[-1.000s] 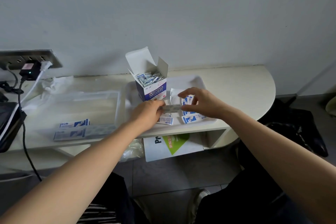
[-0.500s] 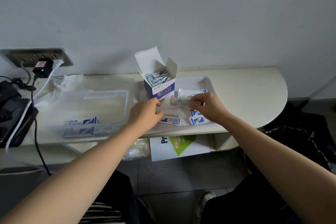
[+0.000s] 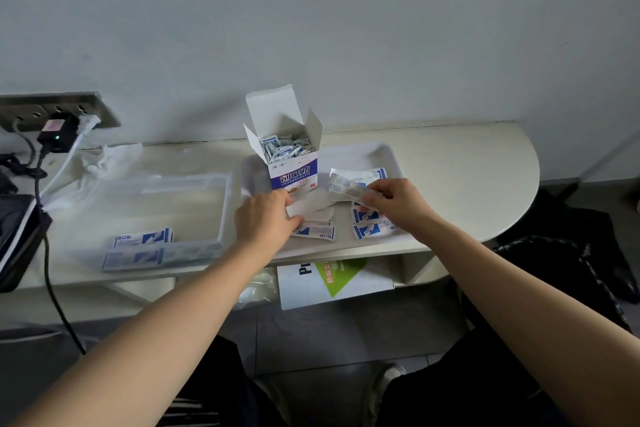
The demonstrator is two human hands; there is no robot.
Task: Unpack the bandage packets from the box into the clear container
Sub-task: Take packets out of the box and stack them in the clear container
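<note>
An open blue-and-white bandage box (image 3: 294,170) stands upright on a white tray (image 3: 384,152), full of small packets. My right hand (image 3: 391,201) pinches a strip of bandage packets (image 3: 343,185) just right of the box. My left hand (image 3: 266,218) rests on white paper (image 3: 311,206) on the tray in front of the box, fingers curled down; whether it grips the paper is unclear. Loose blue-and-white packets (image 3: 372,229) lie on the tray by my hands. The clear container (image 3: 152,204) sits to the left, with two packets (image 3: 142,239) at its near edge.
A wall socket (image 3: 52,111) with plugs and hanging cables is at the far left, beside a dark device (image 3: 17,236). Crumpled clear plastic (image 3: 110,159) lies behind the container. A white and green booklet (image 3: 329,281) sits on the shelf below the table.
The strip that both hands held between them is now in my right hand only, carried to the right. My left hand has dropped onto the white paper in front of the box.
</note>
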